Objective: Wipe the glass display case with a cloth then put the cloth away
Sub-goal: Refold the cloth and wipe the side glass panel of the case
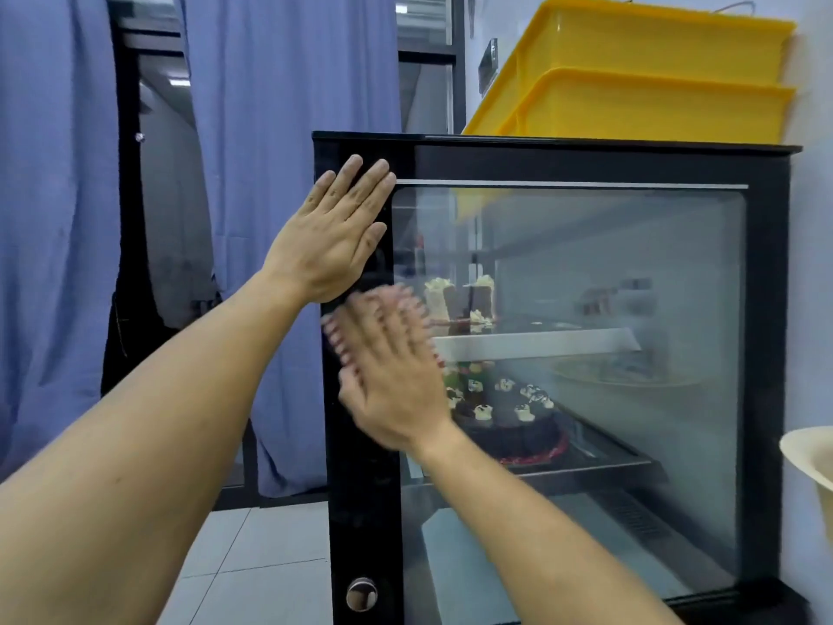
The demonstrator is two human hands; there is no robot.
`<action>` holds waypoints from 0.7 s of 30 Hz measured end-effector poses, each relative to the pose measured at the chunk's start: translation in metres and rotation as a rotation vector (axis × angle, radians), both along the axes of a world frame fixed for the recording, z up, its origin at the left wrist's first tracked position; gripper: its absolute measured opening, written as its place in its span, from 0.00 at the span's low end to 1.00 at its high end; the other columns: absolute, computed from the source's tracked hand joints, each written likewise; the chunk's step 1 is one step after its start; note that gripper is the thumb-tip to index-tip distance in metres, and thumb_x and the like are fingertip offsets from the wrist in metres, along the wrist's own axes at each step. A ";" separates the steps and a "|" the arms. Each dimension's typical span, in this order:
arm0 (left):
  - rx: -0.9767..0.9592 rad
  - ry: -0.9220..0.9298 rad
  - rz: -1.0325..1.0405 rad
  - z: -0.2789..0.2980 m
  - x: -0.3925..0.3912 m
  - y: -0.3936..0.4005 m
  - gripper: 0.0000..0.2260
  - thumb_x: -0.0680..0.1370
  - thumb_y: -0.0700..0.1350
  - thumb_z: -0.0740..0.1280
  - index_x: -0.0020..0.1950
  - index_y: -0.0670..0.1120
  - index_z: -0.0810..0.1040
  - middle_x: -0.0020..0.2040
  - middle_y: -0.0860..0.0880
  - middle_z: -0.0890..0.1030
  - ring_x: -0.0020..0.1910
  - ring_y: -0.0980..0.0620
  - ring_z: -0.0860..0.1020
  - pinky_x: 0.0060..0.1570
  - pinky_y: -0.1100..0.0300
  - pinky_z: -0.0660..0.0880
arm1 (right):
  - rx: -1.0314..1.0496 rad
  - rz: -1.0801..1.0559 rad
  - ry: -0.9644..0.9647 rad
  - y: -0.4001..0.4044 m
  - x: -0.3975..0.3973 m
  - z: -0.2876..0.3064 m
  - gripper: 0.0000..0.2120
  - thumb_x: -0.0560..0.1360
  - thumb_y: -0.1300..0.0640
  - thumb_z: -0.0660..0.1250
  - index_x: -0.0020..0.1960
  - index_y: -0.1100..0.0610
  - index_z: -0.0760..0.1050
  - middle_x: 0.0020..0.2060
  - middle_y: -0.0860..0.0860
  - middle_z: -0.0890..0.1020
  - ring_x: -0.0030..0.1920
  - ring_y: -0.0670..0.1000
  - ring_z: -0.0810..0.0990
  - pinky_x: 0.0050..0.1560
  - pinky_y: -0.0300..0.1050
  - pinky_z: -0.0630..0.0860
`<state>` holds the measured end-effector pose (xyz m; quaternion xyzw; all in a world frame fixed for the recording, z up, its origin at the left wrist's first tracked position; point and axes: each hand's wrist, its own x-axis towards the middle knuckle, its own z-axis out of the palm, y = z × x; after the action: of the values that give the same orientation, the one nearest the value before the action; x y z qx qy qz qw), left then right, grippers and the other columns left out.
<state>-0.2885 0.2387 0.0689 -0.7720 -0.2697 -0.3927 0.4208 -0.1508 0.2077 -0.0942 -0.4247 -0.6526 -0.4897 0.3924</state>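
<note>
The glass display case (pixel 586 272) has a black frame and stands in front of me against the right wall. My left hand (pixel 333 236) lies flat with straight fingers on the upper left of the black frame. My right hand (pixel 387 376) is blurred by motion. It presses flat against the case's left edge, just below the left hand. Pinkish bits of a cloth (pixel 334 331) show around its fingers; the hand hides most of the cloth.
Two stacked yellow crates (pixel 653 92) sit on top of the case. A chocolate cake (pixel 509 421) and cake slices stand on shelves inside. Blue curtains (pixel 279 83) hang to the left. A cream rim (pixel 809 457) pokes in at the right. A round lock (pixel 362 594) sits low on the frame.
</note>
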 end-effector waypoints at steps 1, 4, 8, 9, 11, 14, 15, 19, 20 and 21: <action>0.002 -0.007 0.002 -0.001 0.000 0.000 0.26 0.88 0.55 0.42 0.86 0.49 0.46 0.86 0.53 0.45 0.84 0.51 0.40 0.82 0.54 0.36 | -0.032 0.009 -0.101 0.001 -0.003 -0.016 0.36 0.81 0.48 0.62 0.85 0.56 0.54 0.85 0.55 0.52 0.84 0.59 0.48 0.82 0.63 0.51; 0.033 -0.015 0.007 -0.003 0.001 -0.001 0.26 0.88 0.53 0.45 0.86 0.47 0.48 0.86 0.50 0.47 0.85 0.49 0.43 0.82 0.52 0.39 | -0.017 -0.024 -0.257 0.000 0.023 -0.031 0.33 0.82 0.47 0.61 0.84 0.54 0.58 0.84 0.53 0.57 0.84 0.56 0.51 0.82 0.61 0.54; 0.063 -0.023 0.011 -0.004 0.002 0.003 0.26 0.89 0.52 0.45 0.86 0.47 0.49 0.86 0.50 0.48 0.85 0.48 0.44 0.83 0.50 0.41 | 0.101 -0.101 -0.024 -0.003 0.057 0.012 0.34 0.81 0.47 0.62 0.84 0.55 0.59 0.83 0.54 0.58 0.84 0.58 0.53 0.83 0.62 0.52; 0.067 -0.034 0.008 -0.005 0.003 0.003 0.26 0.89 0.52 0.45 0.86 0.47 0.49 0.86 0.50 0.48 0.85 0.48 0.44 0.83 0.49 0.42 | 0.120 -0.117 0.099 -0.003 0.050 0.020 0.34 0.81 0.47 0.61 0.84 0.56 0.58 0.84 0.55 0.57 0.84 0.59 0.52 0.83 0.62 0.52; 0.058 -0.048 -0.004 -0.006 0.003 0.003 0.26 0.89 0.52 0.46 0.86 0.47 0.49 0.86 0.50 0.48 0.85 0.48 0.44 0.83 0.49 0.42 | 0.119 -0.119 0.264 0.000 0.025 0.022 0.34 0.82 0.47 0.59 0.84 0.58 0.56 0.84 0.56 0.55 0.84 0.59 0.50 0.83 0.62 0.49; 0.039 -0.078 -0.013 -0.011 0.007 0.001 0.26 0.88 0.52 0.45 0.86 0.47 0.49 0.86 0.51 0.48 0.85 0.48 0.44 0.83 0.51 0.40 | 0.064 -0.067 0.180 0.003 0.001 -0.019 0.33 0.82 0.48 0.61 0.84 0.57 0.57 0.84 0.55 0.55 0.84 0.60 0.50 0.83 0.61 0.48; 0.029 -0.088 -0.015 -0.012 0.009 0.000 0.26 0.88 0.52 0.44 0.86 0.47 0.49 0.86 0.50 0.48 0.85 0.48 0.44 0.83 0.51 0.40 | 0.040 -0.037 0.088 0.002 -0.001 -0.042 0.33 0.82 0.48 0.63 0.84 0.56 0.58 0.84 0.55 0.57 0.84 0.59 0.51 0.83 0.61 0.48; -0.010 -0.106 -0.023 -0.015 0.008 -0.003 0.27 0.88 0.53 0.44 0.86 0.46 0.48 0.86 0.50 0.47 0.85 0.48 0.43 0.82 0.53 0.38 | -0.039 -0.049 -0.125 -0.006 0.002 -0.120 0.35 0.81 0.48 0.65 0.84 0.54 0.58 0.84 0.52 0.57 0.84 0.55 0.53 0.83 0.58 0.52; -0.010 -0.105 -0.020 -0.015 0.009 -0.003 0.27 0.88 0.53 0.44 0.86 0.46 0.48 0.86 0.50 0.46 0.85 0.48 0.43 0.82 0.53 0.37 | -0.041 -0.051 -0.122 -0.006 0.003 -0.124 0.35 0.81 0.48 0.65 0.84 0.54 0.58 0.84 0.52 0.57 0.84 0.55 0.53 0.83 0.57 0.51; -0.009 -0.107 -0.017 -0.014 0.009 -0.004 0.27 0.88 0.53 0.44 0.86 0.47 0.47 0.86 0.51 0.46 0.85 0.49 0.42 0.82 0.53 0.37 | -0.036 -0.041 -0.130 -0.005 0.005 -0.119 0.34 0.81 0.48 0.64 0.84 0.53 0.59 0.84 0.51 0.57 0.84 0.54 0.53 0.83 0.56 0.50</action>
<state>-0.2797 0.2345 0.0547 -0.7540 -0.2872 -0.4356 0.3990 -0.1458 0.2024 -0.2135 -0.4124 -0.6765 -0.5124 0.3313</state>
